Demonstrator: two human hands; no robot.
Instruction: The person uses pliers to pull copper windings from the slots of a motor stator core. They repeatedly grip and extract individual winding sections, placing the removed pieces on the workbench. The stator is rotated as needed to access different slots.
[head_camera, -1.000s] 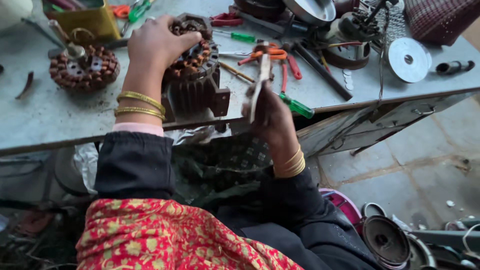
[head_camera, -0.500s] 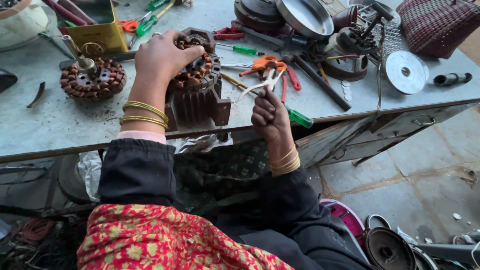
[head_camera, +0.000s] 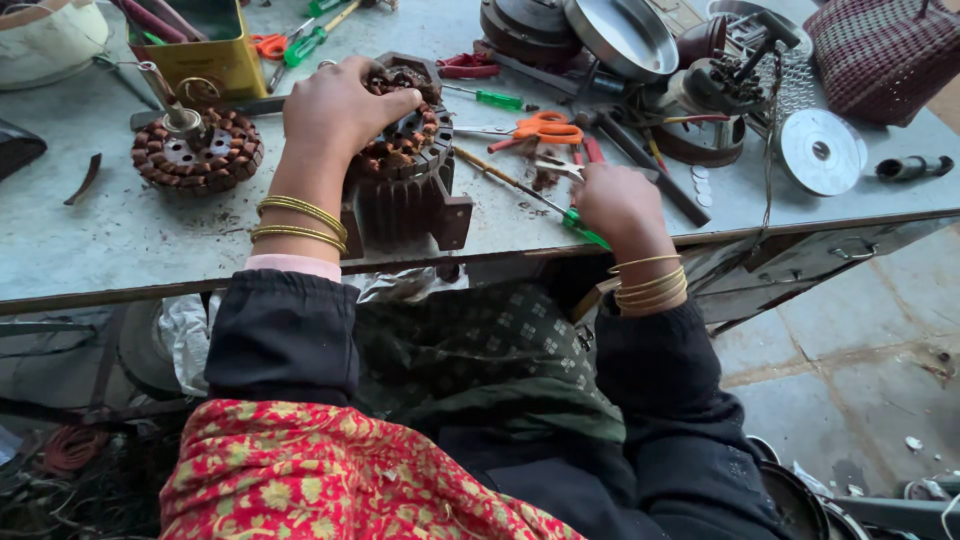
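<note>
My left hand (head_camera: 340, 110) grips the top of a motor stator (head_camera: 405, 140) wound with copper coils. The stator sits on a dark finned housing (head_camera: 405, 205) near the front edge of the grey table (head_camera: 100, 250). My right hand (head_camera: 615, 200) rests on the table to the right of the housing, fingers closed on a thin silvery metal tool (head_camera: 557, 168) whose tip pokes out to the left. A green-handled screwdriver (head_camera: 590, 235) lies under that hand, its shaft pointing toward the stator. Both wrists wear gold bangles.
A second copper-wound stator (head_camera: 195, 150) with a shaft stands at the left, behind it a yellow tin (head_camera: 200, 45) of tools. Orange scissors (head_camera: 545, 128), another green screwdriver (head_camera: 500, 98), a metal bowl (head_camera: 620, 35), a silver disc (head_camera: 820, 150) and a woven bag (head_camera: 885, 50) crowd the right.
My right hand has come down from in front of the table edge onto the tabletop, right of the housing, still with the thin tool. The left hand stays on the stator.
</note>
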